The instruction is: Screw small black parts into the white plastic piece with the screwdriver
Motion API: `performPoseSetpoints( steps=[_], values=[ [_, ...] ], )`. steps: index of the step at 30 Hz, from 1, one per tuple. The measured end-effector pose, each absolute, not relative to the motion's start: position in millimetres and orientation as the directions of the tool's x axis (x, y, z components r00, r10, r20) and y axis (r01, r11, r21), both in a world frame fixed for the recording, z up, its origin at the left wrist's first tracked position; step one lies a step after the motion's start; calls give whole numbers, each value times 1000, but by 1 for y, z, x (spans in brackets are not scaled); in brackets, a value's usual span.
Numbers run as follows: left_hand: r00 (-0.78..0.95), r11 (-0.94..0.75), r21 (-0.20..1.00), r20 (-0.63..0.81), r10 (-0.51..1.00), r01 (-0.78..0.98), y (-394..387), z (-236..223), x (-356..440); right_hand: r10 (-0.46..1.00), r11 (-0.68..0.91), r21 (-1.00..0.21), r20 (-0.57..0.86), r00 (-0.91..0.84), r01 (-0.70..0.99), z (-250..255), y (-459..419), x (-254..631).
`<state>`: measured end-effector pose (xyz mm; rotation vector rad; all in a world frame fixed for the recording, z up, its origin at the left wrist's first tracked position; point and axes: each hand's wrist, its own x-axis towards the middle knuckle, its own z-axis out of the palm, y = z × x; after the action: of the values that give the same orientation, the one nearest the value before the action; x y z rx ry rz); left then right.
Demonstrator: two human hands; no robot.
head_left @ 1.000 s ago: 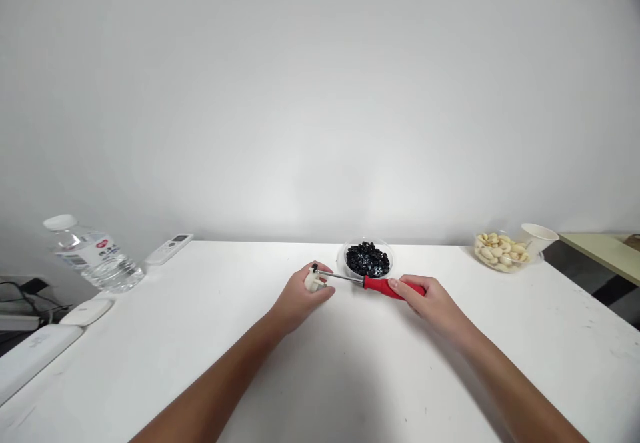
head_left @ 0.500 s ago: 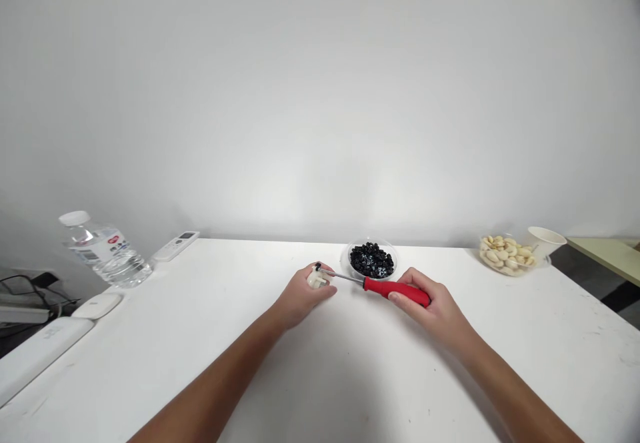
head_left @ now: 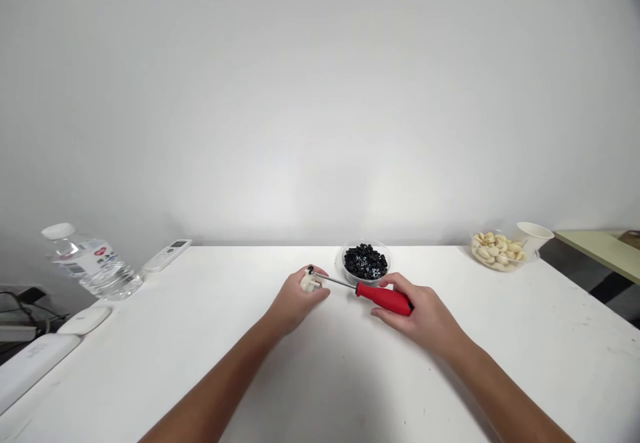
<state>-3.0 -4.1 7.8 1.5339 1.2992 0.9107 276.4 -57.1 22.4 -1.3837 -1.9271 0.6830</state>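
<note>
My left hand [head_left: 294, 301] is closed round a small white plastic part [head_left: 310, 283], holding it just over the table. A small black piece [head_left: 311, 269] sits at the top of that part. My right hand [head_left: 420, 306] grips a screwdriver [head_left: 385, 297] by its red handle, fingers along both sides. Its metal shaft points left, and the tip meets the black piece. Just behind the shaft stands a clear round bowl [head_left: 345, 273] of small shiny black pieces [head_left: 366, 261]. My left fingers hide some of the white part.
On the white table [head_left: 210, 309], a water bottle [head_left: 95, 263], a remote control [head_left: 167, 255] and white devices [head_left: 84, 321] lie along the left. At the back right, a clear bowl of pale, flat oval pieces [head_left: 497, 249] stands beside a white cup [head_left: 534, 235].
The view has shifted slightly, so most things sit a little further left. My right fingers have loosened and changed position on the red handle. The screwdriver tip stays at the black piece.
</note>
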Motion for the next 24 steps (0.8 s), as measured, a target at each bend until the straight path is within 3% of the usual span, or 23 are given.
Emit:
performPoseSetpoints(
  steps=[3, 5, 8, 10, 13, 16, 19, 24],
  values=[
    [185, -29, 936, -39, 982, 350, -5, 10, -3, 894, 449, -687, 334, -300, 571, 24, -59, 275],
    [184, -30, 930, -40, 982, 366, -6, 10, -3, 911, 404, -769, 287, -297, 495, 22, -58, 274],
    [172, -53, 922, -15, 985, 383, -8, 8, -3, 957, 17, -968, -56, -283, 248, 16, -52, 274],
    [164, -84, 920, 22, 986, 384, -8, 7, -2, 894, -252, -967, -251, -371, 47, 11, -49, 275],
    [160, -120, 922, 64, 985, 368, -9, 5, -2, 838, -361, -931, -299, -456, -53, 5, -46, 275],
    [139, -138, 912, 91, 986, 386, -9, 4, 0, 884, -234, -969, -248, -395, 85, 3, -46, 272],
    [116, -139, 895, 99, 988, 423, -10, 3, 1, 960, -8, -954, -91, -263, 298, 4, -48, 269],
    [109, -95, 903, 54, 993, 418, -11, 2, 2, 936, 350, -742, 248, -250, 572, 10, -56, 266]
  ],
)
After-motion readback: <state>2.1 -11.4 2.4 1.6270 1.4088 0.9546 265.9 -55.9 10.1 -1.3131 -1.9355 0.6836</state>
